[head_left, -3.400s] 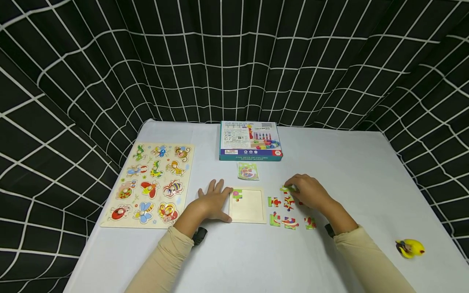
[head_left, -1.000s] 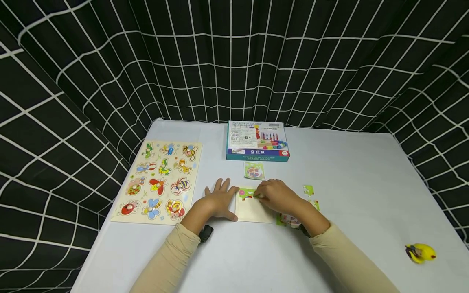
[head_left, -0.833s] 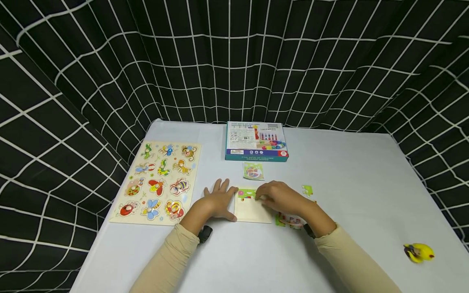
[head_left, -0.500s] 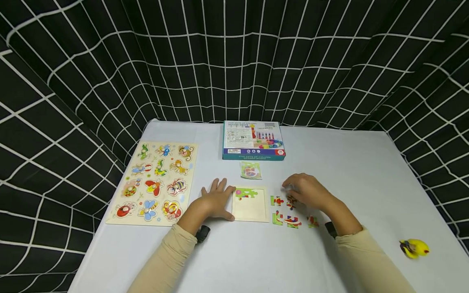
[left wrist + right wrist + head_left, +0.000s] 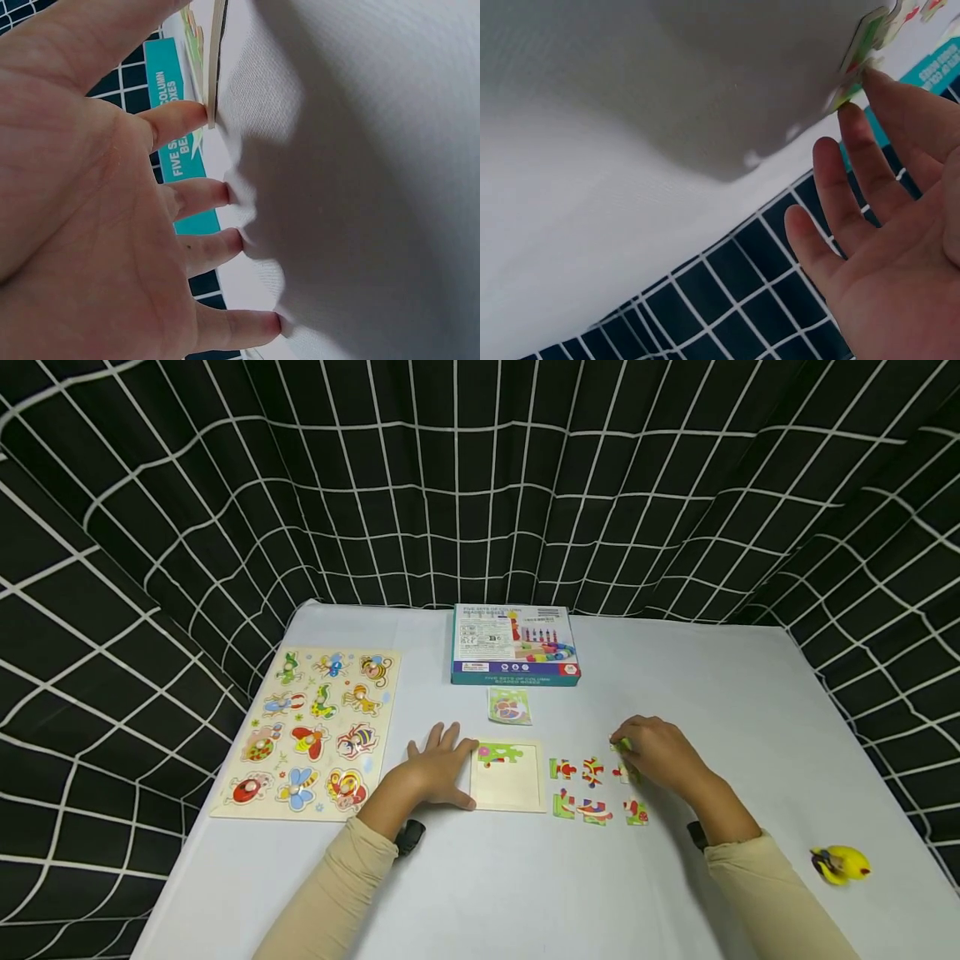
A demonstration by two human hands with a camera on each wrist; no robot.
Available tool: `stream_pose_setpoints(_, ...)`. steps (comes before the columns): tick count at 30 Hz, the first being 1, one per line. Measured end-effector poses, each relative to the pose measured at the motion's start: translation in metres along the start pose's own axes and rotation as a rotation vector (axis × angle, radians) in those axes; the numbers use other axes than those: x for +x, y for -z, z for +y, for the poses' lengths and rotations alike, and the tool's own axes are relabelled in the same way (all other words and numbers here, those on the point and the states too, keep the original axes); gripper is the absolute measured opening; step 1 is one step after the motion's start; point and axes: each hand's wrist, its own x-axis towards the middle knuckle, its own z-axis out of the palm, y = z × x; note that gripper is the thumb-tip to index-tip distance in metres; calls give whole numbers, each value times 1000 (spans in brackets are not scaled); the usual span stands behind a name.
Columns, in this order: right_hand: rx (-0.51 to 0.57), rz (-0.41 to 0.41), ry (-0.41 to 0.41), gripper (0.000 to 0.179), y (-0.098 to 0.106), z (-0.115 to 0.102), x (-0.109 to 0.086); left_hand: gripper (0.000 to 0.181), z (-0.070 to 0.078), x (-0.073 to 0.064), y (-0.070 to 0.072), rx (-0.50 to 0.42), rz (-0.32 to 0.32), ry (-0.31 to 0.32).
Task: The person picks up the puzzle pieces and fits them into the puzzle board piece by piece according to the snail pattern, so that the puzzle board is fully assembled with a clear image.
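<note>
My left hand (image 5: 435, 774) lies spread at the left edge of a square wooden puzzle tray (image 5: 508, 793). In the left wrist view one finger touches the tray's side (image 5: 213, 82), while the other fingertips rest on the cloth. Joined green puzzle pieces (image 5: 498, 753) fill the upper left of the tray. At the right of the loose pieces, my right hand (image 5: 660, 756) pinches a green puzzle piece (image 5: 850, 91) between thumb and finger. Its fingers partly cover a neighbouring piece. Several loose pieces (image 5: 592, 771) lie in two rows between tray and right hand.
A small picture card (image 5: 510, 706) lies beyond the tray, with a teal-edged toy box (image 5: 515, 646) behind it. To the left is a large insect peg board (image 5: 303, 735). A yellow toy duck (image 5: 840, 864) sits at the far right. Black grid curtain (image 5: 480, 485) surrounds the white table.
The right hand has left the tray's top row, where a second piece now sits, and moved right to pinch another piece. The left hand keeps its place at the tray's edge.
</note>
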Motion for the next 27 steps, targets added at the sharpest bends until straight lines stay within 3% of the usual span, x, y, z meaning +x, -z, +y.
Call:
stream_pose_setpoints(13,14,-53,-63,26,1,3,6,97,-1,1,1,2,-1,5)
stream_pose_setpoints(27,22,-24,-54,22,-3,8,4,96,0,1,0,12,-14,13)
